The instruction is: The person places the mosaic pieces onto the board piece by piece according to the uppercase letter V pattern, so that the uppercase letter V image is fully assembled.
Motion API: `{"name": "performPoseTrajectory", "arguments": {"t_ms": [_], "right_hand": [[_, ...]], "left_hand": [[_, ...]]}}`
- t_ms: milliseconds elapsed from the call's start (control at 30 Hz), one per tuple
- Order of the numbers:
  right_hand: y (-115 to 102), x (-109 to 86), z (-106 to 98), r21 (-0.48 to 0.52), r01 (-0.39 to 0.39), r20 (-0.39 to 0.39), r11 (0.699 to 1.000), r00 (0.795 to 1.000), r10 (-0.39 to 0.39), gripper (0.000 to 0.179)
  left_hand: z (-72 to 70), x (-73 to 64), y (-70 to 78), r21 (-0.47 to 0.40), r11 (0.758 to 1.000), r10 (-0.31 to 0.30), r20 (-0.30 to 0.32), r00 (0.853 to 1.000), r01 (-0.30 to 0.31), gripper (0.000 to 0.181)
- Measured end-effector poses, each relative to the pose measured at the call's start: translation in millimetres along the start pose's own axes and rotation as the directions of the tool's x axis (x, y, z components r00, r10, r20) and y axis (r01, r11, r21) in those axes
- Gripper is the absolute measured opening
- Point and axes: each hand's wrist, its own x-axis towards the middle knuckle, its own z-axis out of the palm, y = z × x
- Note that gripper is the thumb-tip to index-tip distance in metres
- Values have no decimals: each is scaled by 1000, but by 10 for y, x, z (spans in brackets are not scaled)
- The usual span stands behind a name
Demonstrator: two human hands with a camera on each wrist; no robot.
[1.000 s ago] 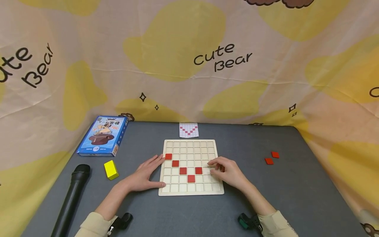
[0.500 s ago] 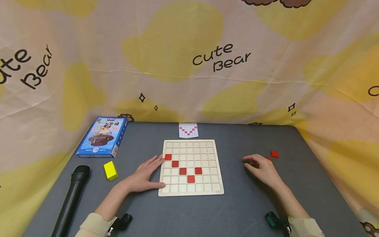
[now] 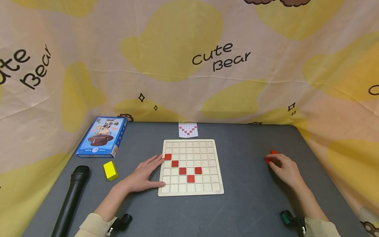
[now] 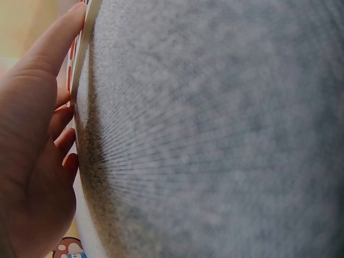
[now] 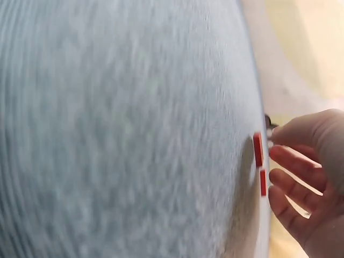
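My left hand [image 3: 145, 176] rests along the left edge of a pale grid board [image 3: 190, 150], fingers straight and thumb spread; the left wrist view shows the thumb at the board's edge. Several red square tiles [image 3: 190, 178] sit in its cells, stepping down from the left and up once on the right. Off to the right, my right hand [image 3: 287, 169] hovers at a loose red tile [image 3: 267, 160], thumb and fingers parted around it. A second red tile [image 3: 274, 152] lies just behind, partly covered by the fingers. In the right wrist view the loosely bent fingertips are beside both tiles.
A small pattern card [image 3: 188, 130] with a pink V of squares lies behind the board. On the left are a blue box [image 3: 102, 136], a yellow block [image 3: 110, 171] and a black microphone [image 3: 72, 197]. A printed curtain [image 3: 177, 39] hangs behind the grey table [image 3: 237, 204].
My right hand has moved right, from the board's right side to the loose red tiles. The left hand has stayed at the board's left edge.
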Motion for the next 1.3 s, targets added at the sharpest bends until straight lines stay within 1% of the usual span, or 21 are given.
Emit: {"name": "performPoseTrajectory", "arguments": {"t_ms": [167, 467, 633, 833, 1067, 1300], "right_hand": [[92, -27, -35, -30, -11, 36, 999, 999, 12, 31], [189, -8, -17, -34, 4, 48, 999, 999, -2, 35], [163, 10, -8, -36, 5, 42, 999, 999, -3, 31], [131, 9, 17, -33, -26, 33, 999, 999, 27, 32], [115, 13, 51, -30, -24, -6, 999, 1000, 24, 32], [-10, 54, 120, 12, -39, 18, 999, 999, 38, 31]], "left_hand": [[7, 6, -5, 10, 1000, 1, 1, 1000, -1, 97], [10, 0, -7, 9, 1000, -2, 1, 1000, 2, 97], [15, 3, -13, 10, 1000, -4, 1, 1000, 4, 96], [16, 3, -18, 6, 1000, -3, 0, 1000, 3, 96], [9, 4, -6, 8, 1000, -9, 4, 1000, 9, 97], [4, 3, -4, -5, 1000, -5, 5, 1000, 5, 97]]}}
